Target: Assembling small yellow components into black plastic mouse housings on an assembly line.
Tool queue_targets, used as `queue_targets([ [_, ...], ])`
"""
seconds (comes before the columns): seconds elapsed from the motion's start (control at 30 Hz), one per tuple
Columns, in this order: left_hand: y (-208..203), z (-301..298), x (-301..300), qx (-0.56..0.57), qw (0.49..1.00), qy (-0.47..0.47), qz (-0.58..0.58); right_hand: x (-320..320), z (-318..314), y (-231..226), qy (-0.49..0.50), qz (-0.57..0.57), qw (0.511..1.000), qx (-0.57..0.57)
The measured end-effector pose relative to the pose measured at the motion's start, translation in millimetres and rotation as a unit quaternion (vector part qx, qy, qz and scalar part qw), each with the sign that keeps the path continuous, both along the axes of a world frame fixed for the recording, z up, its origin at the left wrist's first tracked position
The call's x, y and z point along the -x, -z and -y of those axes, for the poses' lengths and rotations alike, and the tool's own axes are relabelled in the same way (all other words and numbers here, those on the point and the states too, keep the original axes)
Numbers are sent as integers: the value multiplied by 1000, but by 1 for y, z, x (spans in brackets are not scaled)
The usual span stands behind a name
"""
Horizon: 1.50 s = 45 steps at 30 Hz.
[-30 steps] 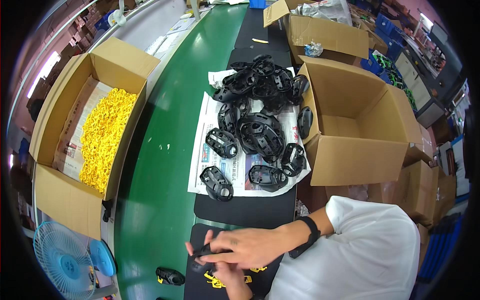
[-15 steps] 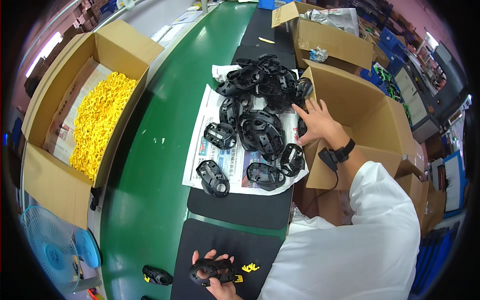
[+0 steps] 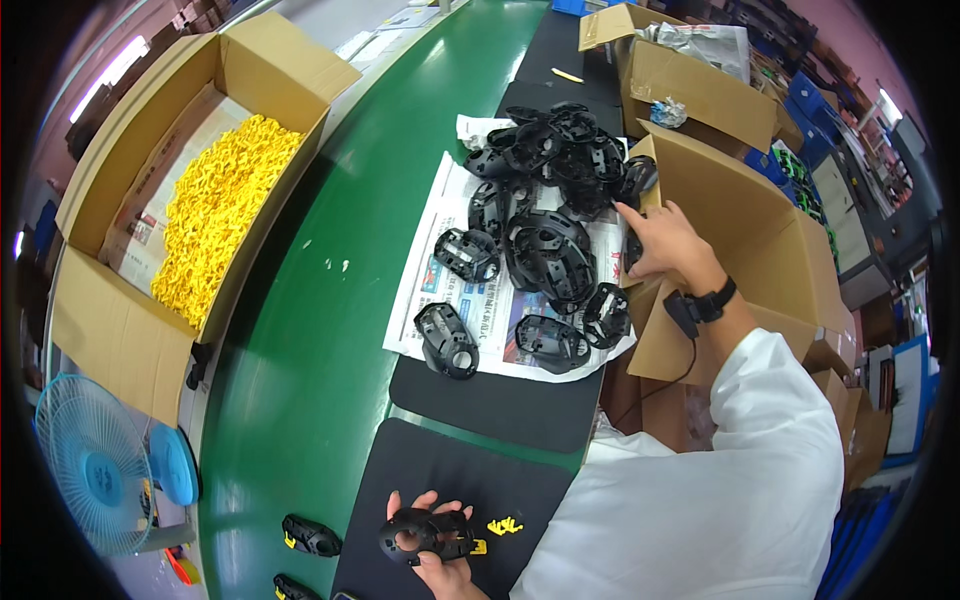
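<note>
Low in the view, my left hand [image 3: 440, 578] is closed around a black plastic shell [image 3: 408, 532] with a round opening, above the black mat. A yellow clip [image 3: 479, 547] shows at the shell's right end. Several loose yellow clips [image 3: 505, 525] lie on the mat just right of it. My right hand [image 3: 668, 242] reaches to the right edge of a pile of black shells [image 3: 550, 258] on newspaper. Its thumb and fingers are bent around a dark shell [image 3: 632, 246] beside the carton wall, partly hidden by the hand.
An open carton [image 3: 745, 215] stands against the pile's right side. At left, another carton holds a heap of yellow clips [image 3: 225, 215]. Two shells with yellow clips, one a black shell [image 3: 312, 536], lie on the green table [image 3: 300, 390]. A blue fan [image 3: 100, 475] stands at lower left.
My right hand's spread fingers have drawn in around the dark shell at the pile's edge. My left hand still holds its shell. The whole view has shifted slightly.
</note>
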State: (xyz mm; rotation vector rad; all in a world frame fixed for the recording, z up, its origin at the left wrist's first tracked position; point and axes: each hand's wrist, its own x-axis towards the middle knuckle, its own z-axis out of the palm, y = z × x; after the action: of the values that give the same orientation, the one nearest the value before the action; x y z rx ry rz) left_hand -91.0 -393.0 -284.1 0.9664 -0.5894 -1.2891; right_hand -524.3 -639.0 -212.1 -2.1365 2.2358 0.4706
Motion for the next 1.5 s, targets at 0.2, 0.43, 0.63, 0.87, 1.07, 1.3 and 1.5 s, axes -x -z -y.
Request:
queue_targets([
  [0.2,2,-5,-11,18,991,-25,-131,-49,-34,-44,-99,275,936,198],
  [0.43,7,-2,-15,70,970,5,-231,-146,-33,-11,-294,271,903,156],
  [0.63,4,-37,-30,34,976,-142,-161,-179,-22,22,-324,255,899,149],
  [0.87,13,-76,-53,75,955,-215,-192,-259,-105,47,-559,441,684,-158],
  [1.07,17,-91,-43,-11,966,-126,-225,-290,-145,83,-671,364,595,-253],
  [1.3,23,-91,-23,4,969,-92,-228,-293,-152,73,-648,321,661,-202],
  [1.5,6,-71,-13,-13,967,-97,-234,-301,-161,20,-665,556,468,-173],
])
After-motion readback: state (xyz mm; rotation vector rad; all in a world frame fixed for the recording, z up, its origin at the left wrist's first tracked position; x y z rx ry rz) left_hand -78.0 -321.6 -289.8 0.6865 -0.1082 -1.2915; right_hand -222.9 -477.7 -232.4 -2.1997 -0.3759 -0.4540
